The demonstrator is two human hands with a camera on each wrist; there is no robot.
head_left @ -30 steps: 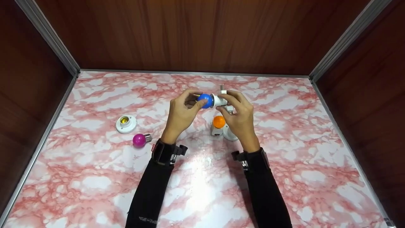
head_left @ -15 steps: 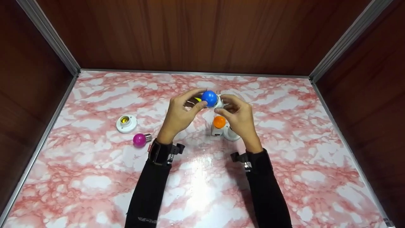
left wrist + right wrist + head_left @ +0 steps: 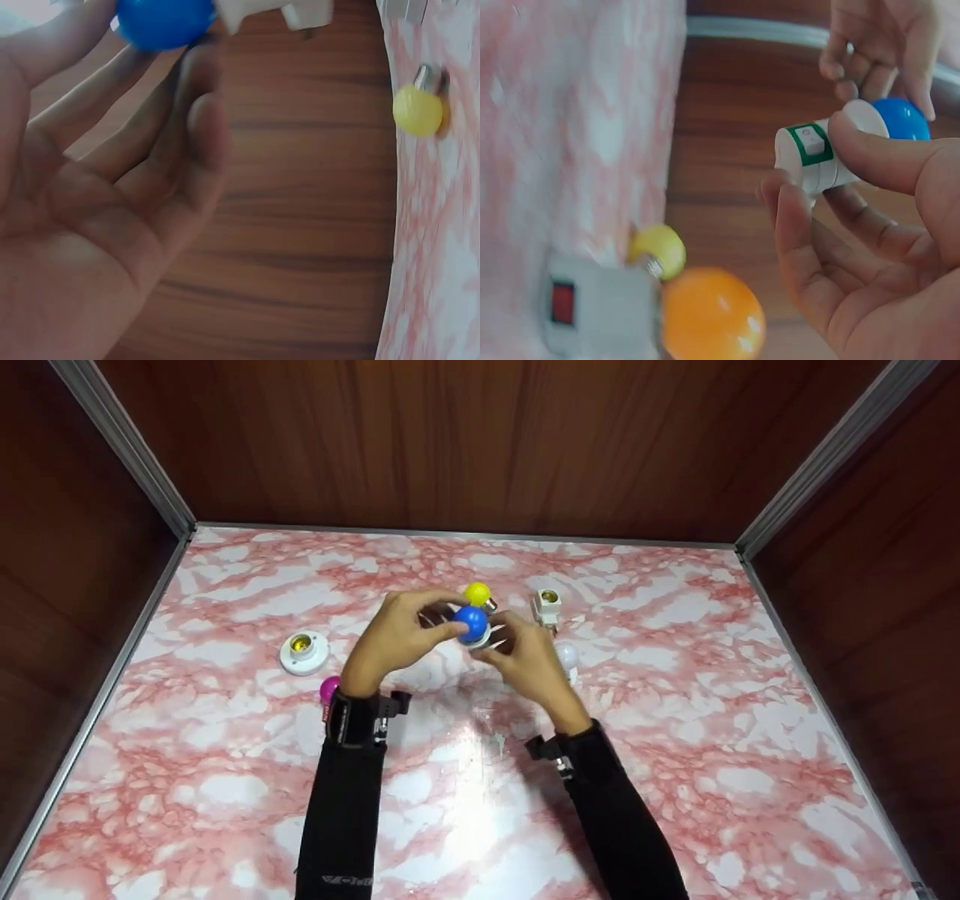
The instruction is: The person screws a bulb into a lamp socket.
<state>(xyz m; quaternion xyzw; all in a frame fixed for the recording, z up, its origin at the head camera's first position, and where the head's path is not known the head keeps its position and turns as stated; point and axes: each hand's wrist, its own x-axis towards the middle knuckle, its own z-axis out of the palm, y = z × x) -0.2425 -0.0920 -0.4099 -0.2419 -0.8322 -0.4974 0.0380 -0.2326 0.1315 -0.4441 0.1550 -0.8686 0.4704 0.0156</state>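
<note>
My left hand [image 3: 405, 634] pinches a blue light bulb [image 3: 471, 622] between thumb and fingers. My right hand [image 3: 531, 656] grips a white lamp socket [image 3: 836, 154] that bears a small white switch on a green patch. The blue bulb sits at the socket's mouth, and the bulb's metal base is hidden. Both hands hold the pair raised over the table. Just beyond them a yellow bulb [image 3: 478, 593] with a bare metal base lies on the table.
A white plug-in socket [image 3: 549, 604] and a clear-white bulb [image 3: 566, 654] are right of my hands. To the left stand a round white socket base [image 3: 304, 652] and a magenta bulb [image 3: 330, 690], partly covered. An orange bulb [image 3: 714, 315] sits in a white socket with a red switch.
Both hands have shifted left and nearer with the blue bulb and its socket, which have turned. The yellow bulb and white plug-in socket now show; the orange bulb is covered in the head view.
</note>
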